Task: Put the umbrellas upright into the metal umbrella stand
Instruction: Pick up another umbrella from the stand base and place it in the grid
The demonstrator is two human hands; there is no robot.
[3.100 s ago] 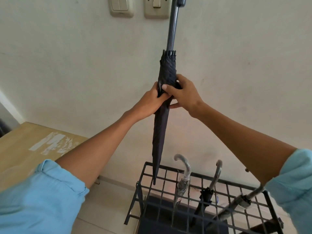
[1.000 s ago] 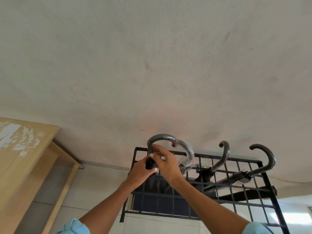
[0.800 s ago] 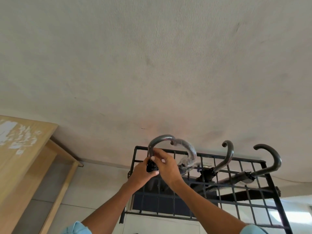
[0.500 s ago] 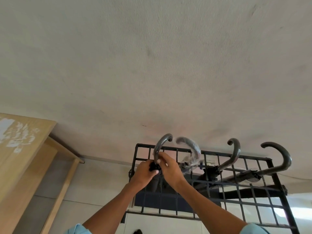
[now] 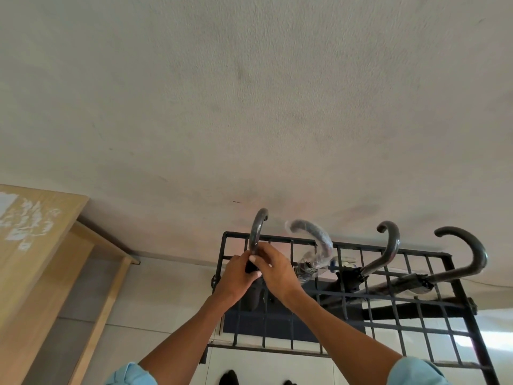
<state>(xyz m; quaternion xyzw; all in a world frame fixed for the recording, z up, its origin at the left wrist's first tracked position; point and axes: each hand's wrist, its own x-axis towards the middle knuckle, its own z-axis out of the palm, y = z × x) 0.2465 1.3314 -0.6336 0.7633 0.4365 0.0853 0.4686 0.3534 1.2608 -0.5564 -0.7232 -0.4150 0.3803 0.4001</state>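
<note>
A black metal grid umbrella stand (image 5: 455, 282) stands against the wall at lower right. A dark umbrella with a grey hooked handle (image 5: 256, 232) stands upright in the stand's left cell. My left hand (image 5: 238, 276) and my right hand (image 5: 276, 270) are both closed around its shaft just below the hook. Three more umbrellas sit in the stand: one with a plastic-wrapped handle (image 5: 313, 237) beside my hands, and two with curved grey handles (image 5: 392, 243) (image 5: 472, 251) leaning to the right. Their canopies are mostly hidden inside the stand.
A pale plaster wall (image 5: 249, 107) fills the upper view. A light wooden table (image 5: 30, 232) with a lower shelf stands at the left. The floor is pale tile (image 5: 166, 298). Two dark shoe tips (image 5: 229, 377) show at the bottom edge.
The umbrella went from held high above the stand to lowered fully into its left cell. In the last second its hook turned edge-on, and both hands stayed on the shaft.
</note>
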